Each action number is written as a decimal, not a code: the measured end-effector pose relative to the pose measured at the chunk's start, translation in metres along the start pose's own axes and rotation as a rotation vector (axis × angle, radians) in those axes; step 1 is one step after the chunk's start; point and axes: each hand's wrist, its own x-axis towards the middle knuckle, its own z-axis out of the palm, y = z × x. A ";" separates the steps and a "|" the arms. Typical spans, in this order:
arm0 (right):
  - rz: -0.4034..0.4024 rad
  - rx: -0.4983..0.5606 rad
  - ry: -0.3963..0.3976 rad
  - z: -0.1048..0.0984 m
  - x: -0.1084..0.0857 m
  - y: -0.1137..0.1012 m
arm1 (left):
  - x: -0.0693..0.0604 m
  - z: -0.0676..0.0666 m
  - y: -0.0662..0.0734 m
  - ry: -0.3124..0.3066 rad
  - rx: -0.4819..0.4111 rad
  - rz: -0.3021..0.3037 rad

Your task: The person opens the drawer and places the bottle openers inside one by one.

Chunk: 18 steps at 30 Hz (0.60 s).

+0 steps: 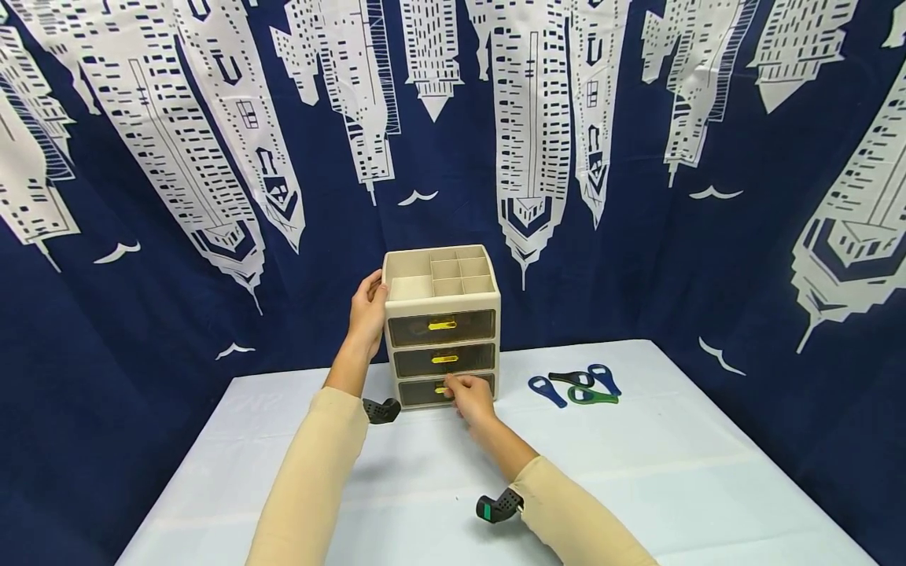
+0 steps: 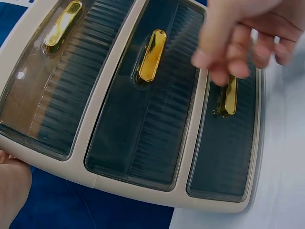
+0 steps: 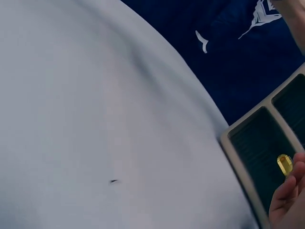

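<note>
A beige organizer (image 1: 442, 301) with three dark see-through drawers and yellow handles stands upright on the table. My left hand (image 1: 367, 318) rests against its upper left side; part of that hand (image 2: 13, 188) shows at the lower left in the left wrist view. My right hand (image 1: 470, 401) is in front of the bottom drawer (image 1: 418, 393), its bent fingertips beside the yellow handle (image 2: 231, 98). In the right wrist view, the right hand (image 3: 290, 195) is close to the handle (image 3: 285, 164); contact is hard to tell. All three drawers look closed.
Right of the organizer, several bottle openers lie on the white table (image 1: 679, 440): a blue one (image 1: 547, 390), a black one (image 1: 569, 378), a green one (image 1: 593, 397) and another blue one (image 1: 604, 378). Dark blue patterned cloth (image 1: 325, 236) hangs behind and at both sides.
</note>
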 end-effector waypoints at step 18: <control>0.107 0.131 0.001 0.001 0.005 0.021 | -0.002 0.001 0.002 0.013 -0.013 0.002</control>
